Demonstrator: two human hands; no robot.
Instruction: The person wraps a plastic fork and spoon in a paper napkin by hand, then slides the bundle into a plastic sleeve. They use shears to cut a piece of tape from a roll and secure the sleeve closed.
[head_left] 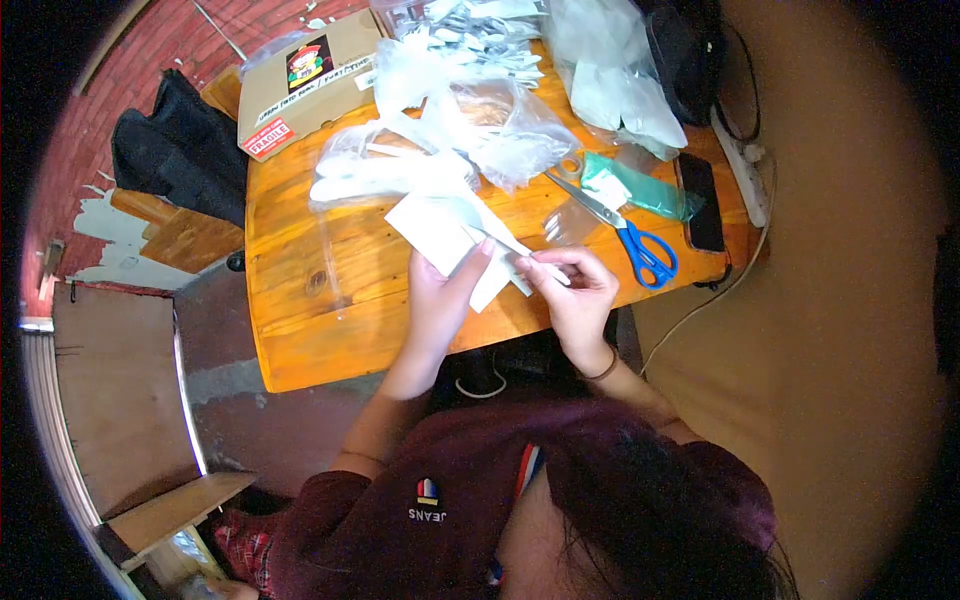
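Centre frame: white paper (425,230) is gripped by left hand (443,287), white strip (557,274) pinched by right hand (580,300); folding seemingly underway, steady two-handed support called for.

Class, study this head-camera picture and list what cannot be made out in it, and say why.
- Left hand: in the head view, most fingers are hidden behind the flat white paper sheet.
- Contents of the crumpled clear plastic bag: in the head view, its folds and glare blur them.
- Far side of the heap of small silvery-white packets: cut off by the head view's top edge.
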